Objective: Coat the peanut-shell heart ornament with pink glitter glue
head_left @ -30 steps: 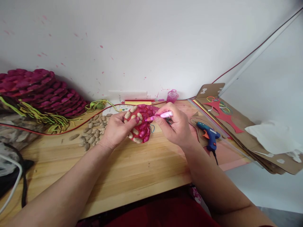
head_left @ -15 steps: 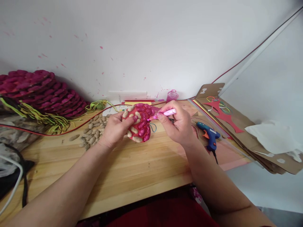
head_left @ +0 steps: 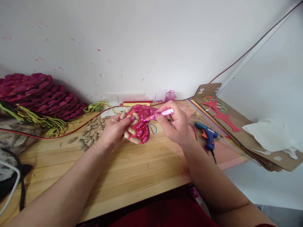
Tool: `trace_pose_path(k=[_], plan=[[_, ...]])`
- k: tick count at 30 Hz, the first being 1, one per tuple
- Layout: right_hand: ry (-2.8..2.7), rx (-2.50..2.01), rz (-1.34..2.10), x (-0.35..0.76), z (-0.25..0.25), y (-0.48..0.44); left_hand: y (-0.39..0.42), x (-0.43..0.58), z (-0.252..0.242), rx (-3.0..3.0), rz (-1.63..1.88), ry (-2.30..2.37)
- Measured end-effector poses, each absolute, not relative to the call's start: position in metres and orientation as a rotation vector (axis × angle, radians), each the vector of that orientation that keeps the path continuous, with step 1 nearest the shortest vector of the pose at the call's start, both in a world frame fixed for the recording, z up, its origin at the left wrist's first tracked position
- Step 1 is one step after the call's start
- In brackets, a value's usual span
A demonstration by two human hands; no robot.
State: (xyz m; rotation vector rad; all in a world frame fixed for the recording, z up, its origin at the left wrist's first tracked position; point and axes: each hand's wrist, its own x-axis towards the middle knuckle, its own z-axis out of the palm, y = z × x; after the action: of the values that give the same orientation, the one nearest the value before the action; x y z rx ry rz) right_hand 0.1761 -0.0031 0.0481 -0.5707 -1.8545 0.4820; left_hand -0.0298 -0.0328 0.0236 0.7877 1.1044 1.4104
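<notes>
My left hand (head_left: 113, 129) grips a red disc (head_left: 137, 123) covered with peanut shells, holding it tilted above the wooden table (head_left: 132, 170). Some shells on the disc are painted glittery pink, others are bare tan. My right hand (head_left: 176, 124) pinches a pink brush (head_left: 161, 113), its tip touching a shell near the disc's upper middle. Both hands have fingers closed on what they hold.
A pile of loose peanut shells (head_left: 92, 134) lies left of the disc. Stacked pink shell discs (head_left: 40, 93) with green strings sit far left. A blue glue gun (head_left: 205, 134), cardboard sheets (head_left: 236, 126), white tissue (head_left: 267, 135) and a pink paint cup (head_left: 170, 95) lie to the right. A red cable (head_left: 47, 135) crosses the table.
The brush tip has shifted a little up and left across the disc. The left hand has turned the disc slightly. The view has dropped a bit.
</notes>
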Motion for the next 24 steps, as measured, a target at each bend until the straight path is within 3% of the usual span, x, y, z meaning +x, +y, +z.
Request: trace_pose_path(k=[24], plan=[[-1.645, -0.503, 0.812, 0.180, 0.042, 0.012, -0.033, -0.030, 0.023, 0.696, 1.378, 1.055]])
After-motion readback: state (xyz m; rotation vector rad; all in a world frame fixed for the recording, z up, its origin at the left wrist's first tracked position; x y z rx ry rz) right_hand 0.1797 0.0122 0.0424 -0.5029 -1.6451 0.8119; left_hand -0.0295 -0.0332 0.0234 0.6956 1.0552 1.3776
